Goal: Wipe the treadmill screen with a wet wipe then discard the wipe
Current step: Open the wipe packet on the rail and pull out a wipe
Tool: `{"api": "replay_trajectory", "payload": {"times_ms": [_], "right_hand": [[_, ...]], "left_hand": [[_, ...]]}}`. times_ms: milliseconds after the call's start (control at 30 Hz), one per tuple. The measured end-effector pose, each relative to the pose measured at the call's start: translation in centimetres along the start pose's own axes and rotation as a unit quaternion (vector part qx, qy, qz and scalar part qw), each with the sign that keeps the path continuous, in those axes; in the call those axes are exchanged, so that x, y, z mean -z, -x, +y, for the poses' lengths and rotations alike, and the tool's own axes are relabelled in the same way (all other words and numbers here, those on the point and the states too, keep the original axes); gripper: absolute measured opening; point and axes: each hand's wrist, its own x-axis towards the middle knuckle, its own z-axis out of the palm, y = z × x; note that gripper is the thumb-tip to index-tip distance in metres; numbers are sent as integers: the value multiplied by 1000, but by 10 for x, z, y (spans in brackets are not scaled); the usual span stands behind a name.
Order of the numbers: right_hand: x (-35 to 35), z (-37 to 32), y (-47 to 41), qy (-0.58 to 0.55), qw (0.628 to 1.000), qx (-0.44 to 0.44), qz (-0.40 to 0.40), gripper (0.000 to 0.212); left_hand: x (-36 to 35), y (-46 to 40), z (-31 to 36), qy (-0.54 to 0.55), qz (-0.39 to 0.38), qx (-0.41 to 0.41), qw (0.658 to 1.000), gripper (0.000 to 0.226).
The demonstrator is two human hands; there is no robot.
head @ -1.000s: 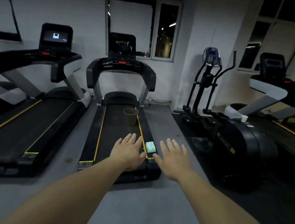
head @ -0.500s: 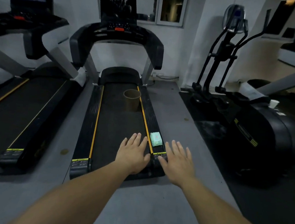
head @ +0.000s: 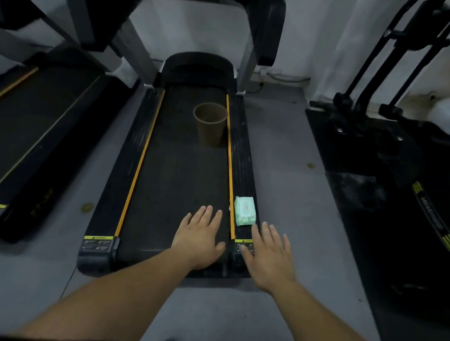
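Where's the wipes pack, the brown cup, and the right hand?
wet wipes pack (head: pixel 245 211), head view, middle of its top face.
brown paper cup (head: pixel 211 131), head view, its front wall.
right hand (head: pixel 268 255), head view, back of the hand.

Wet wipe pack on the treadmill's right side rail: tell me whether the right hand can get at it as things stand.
Probably yes. The right hand is open and empty, its fingertips just short of the wet wipe pack, with nothing between them. The left hand lies beside it, clear of the way.

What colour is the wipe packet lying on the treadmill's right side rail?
Pale mint green with a small red mark on top; the wipe packet shows best in the head view.
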Motion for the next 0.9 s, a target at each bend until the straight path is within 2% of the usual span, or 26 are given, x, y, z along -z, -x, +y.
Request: {"api": "replay_trajectory", "payload": {"times_ms": [333, 500, 667, 900], "right_hand": [[-89, 33, -206, -20, 997, -42, -68, 71], [-154, 55, -285, -21, 996, -46, -69, 97], [-226, 90, -360, -26, 995, -67, -70, 76], [-316, 129, -438, -80, 989, -117, -39, 75]], "left_hand": [[-64, -219, -61, -2, -78, -40, 996, 94], [-122, -314, -79, 0, -100, -65, 993, 96], [-189, -400, -87, 3, -111, -85, 990, 103], [-283, -494, -97, 12, -116, -86, 990, 128]]}}
